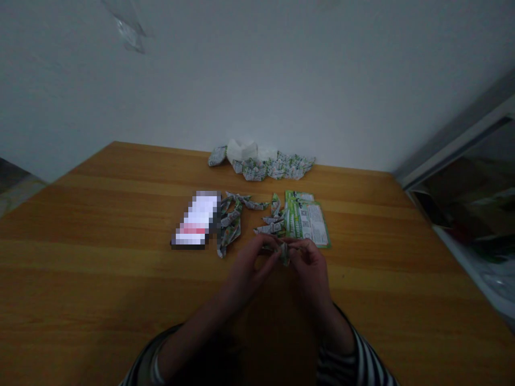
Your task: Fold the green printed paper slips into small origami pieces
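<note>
Wooden tabletop (100, 300) fills my view: I see the left hand (251, 265) and right hand (309, 268) together, pinching a small folded paper piece (285, 253) just before the green printed sheet (308, 222). A fumbled pinch could drop it onto the neighbouring folded pieces (229, 225).

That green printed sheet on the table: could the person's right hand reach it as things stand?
Probably yes. The right hand sits just below the green printed sheet, with nothing lying between them. It would likely have to let go of the folded paper piece it shares with the left hand.
</note>
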A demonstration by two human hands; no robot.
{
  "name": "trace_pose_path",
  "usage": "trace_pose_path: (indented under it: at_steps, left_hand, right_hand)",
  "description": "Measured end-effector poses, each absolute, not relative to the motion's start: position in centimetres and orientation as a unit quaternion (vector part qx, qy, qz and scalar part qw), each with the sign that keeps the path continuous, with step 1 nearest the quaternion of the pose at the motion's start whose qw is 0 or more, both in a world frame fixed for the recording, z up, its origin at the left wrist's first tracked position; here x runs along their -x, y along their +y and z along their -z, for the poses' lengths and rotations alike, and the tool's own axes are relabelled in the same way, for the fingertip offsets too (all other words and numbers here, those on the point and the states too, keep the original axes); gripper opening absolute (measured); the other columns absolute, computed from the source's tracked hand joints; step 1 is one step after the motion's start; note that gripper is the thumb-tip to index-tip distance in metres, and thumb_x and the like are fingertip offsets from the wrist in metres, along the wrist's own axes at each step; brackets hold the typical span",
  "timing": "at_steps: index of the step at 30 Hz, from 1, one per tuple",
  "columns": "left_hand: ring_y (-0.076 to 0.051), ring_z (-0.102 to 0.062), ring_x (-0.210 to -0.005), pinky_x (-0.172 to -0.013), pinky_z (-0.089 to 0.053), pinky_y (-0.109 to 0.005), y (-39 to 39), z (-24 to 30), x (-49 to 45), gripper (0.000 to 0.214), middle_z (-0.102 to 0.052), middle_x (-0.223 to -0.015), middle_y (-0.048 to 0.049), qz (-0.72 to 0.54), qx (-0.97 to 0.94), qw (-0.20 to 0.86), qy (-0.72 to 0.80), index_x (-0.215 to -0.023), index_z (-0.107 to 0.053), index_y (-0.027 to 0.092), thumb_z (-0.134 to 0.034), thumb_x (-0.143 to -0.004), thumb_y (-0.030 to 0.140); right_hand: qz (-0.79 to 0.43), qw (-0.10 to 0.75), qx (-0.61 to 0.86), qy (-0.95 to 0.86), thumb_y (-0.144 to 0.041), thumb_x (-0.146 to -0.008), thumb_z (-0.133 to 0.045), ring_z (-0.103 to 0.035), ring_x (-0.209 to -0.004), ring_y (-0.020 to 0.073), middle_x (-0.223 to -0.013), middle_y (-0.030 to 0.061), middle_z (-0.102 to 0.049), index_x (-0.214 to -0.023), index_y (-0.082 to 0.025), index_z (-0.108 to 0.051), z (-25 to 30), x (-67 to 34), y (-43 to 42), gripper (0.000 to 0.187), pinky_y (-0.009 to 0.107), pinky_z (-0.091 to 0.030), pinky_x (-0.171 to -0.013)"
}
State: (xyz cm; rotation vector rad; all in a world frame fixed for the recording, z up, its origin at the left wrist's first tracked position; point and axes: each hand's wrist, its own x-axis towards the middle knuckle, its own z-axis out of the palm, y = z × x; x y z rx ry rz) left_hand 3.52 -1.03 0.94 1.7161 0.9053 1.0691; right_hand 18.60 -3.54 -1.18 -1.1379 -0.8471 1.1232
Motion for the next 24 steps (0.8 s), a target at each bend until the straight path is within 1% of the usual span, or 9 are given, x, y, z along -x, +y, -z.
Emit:
trace_pose_path:
  at_steps: [2, 4, 6, 8, 11, 14, 17, 20, 24]
  left_hand:
    - [-0.019, -0.062, -0.101, -0.088, -0.053, -0.032, -1.04, -0.94, -3.40, 0.017, -0.064, -0.107, -0.0066, -0.420, -0.713, 0.430, 0.360, -0.102, -0.061, 0.020, -0.068, -0.087, 0.020]
    - [-0.019, -0.063, -0.101, -0.087, -0.053, -0.031, -1.08, -0.92, -3.28, 0.015, -0.065, -0.106, -0.0063, -0.428, -0.717, 0.414, 0.362, -0.096, -0.063, 0.020, -0.071, -0.083, 0.018]
    - [-0.018, -0.065, -0.096, -0.082, -0.054, -0.028, -1.12, -0.84, -3.18, 0.008, -0.066, -0.104, -0.0056, -0.444, -0.700, 0.421, 0.370, -0.086, -0.062, 0.019, -0.069, -0.084, 0.017]
    - [-0.017, -0.066, -0.094, -0.080, -0.054, -0.027, -1.14, -0.70, -3.14, 0.010, -0.067, -0.105, -0.0058, -0.454, -0.666, 0.455, 0.378, -0.081, -0.058, 0.018, -0.066, -0.087, 0.019]
    - [-0.019, -0.067, -0.097, -0.083, -0.056, -0.032, -1.09, -0.50, -3.18, 0.012, -0.067, -0.112, -0.0080, -0.461, -0.608, 0.529, 0.372, -0.083, -0.054, 0.019, -0.061, -0.091, 0.024]
    - [-0.021, -0.068, -0.102, -0.086, -0.057, -0.036, -0.95, -0.37, -3.17, 0.010, -0.067, -0.117, -0.0096, -0.465, -0.591, 0.554, 0.357, -0.087, -0.054, 0.019, -0.055, -0.094, 0.026]
    - [-0.023, -0.065, -0.111, -0.091, -0.056, -0.038, -0.86, -0.28, -2.95, 0.006, -0.065, -0.122, -0.0100, -0.439, -0.672, 0.475, 0.360, -0.098, -0.060, 0.021, -0.058, -0.093, 0.023]
    - [-0.026, -0.060, -0.120, -0.097, -0.053, -0.041, -0.88, -0.17, -2.65, 0.022, -0.058, -0.134, -0.0094, -0.379, -0.780, 0.347, 0.357, -0.106, -0.066, 0.025, -0.069, -0.084, 0.019]
    - [-0.021, -0.064, -0.113, -0.092, -0.055, -0.036, -0.80, 0.01, -2.53, 0.032, -0.061, -0.127, -0.0081, -0.368, -0.819, 0.284, 0.336, -0.117, -0.066, 0.029, -0.060, -0.090, 0.013]
  right_hand:
    - [-0.478, 0.623, 0.495, -0.372, -0.023, -0.075, -0.073, -0.069, -0.090, 0.0189, -0.090, 0.0028, -0.074, -0.077, -0.021, -0.066, 1.18, -18.59, -3.53, 0.008, 0.030, -0.055, -0.077]
    - [-0.478, 0.621, 0.499, -0.371, -0.024, -0.073, -0.074, -0.069, -0.087, 0.0184, -0.090, 0.0029, -0.074, -0.077, -0.021, -0.066, 1.12, -18.58, -3.55, 0.010, 0.029, -0.054, -0.073]
    - [-0.490, 0.616, 0.503, -0.358, -0.029, -0.074, -0.074, -0.069, -0.079, 0.0178, -0.088, 0.0030, -0.075, -0.079, -0.021, -0.064, 1.16, -18.66, -3.55, 0.013, 0.028, -0.054, -0.065]
    - [-0.506, 0.611, 0.507, -0.337, -0.037, -0.076, -0.072, -0.068, -0.068, 0.0171, -0.081, 0.0018, -0.074, -0.079, -0.022, -0.060, 1.32, -18.82, -3.50, 0.019, 0.027, -0.053, -0.058]
    - [-0.519, 0.612, 0.511, -0.309, -0.045, -0.077, -0.071, -0.064, -0.056, 0.0164, -0.068, -0.0005, -0.070, -0.077, -0.023, -0.055, 1.48, -18.98, -3.37, 0.027, 0.027, -0.052, -0.051]
    - [-0.508, 0.628, 0.499, -0.314, -0.041, -0.075, -0.074, -0.065, -0.058, 0.0168, -0.073, 0.0003, -0.072, -0.075, -0.023, -0.055, 1.18, -18.91, -3.33, 0.026, 0.028, -0.054, -0.051]
    - [-0.471, 0.647, 0.494, -0.340, -0.034, -0.075, -0.075, -0.067, -0.064, 0.0170, -0.085, 0.0017, -0.074, -0.075, -0.024, -0.056, 0.72, -18.81, -3.42, 0.021, 0.029, -0.056, -0.055]
    - [-0.437, 0.650, 0.513, -0.351, -0.032, -0.078, -0.072, -0.067, -0.064, 0.0166, -0.085, 0.0018, -0.074, -0.077, -0.024, -0.058, 0.55, -18.76, -3.57, 0.017, 0.028, -0.057, -0.055]
    - [-0.444, 0.625, 0.502, -0.399, -0.031, -0.080, -0.072, -0.067, -0.061, 0.0151, -0.080, -0.0004, -0.072, -0.079, -0.023, -0.059, 0.60, -18.76, -3.71, 0.015, 0.026, -0.056, -0.053]
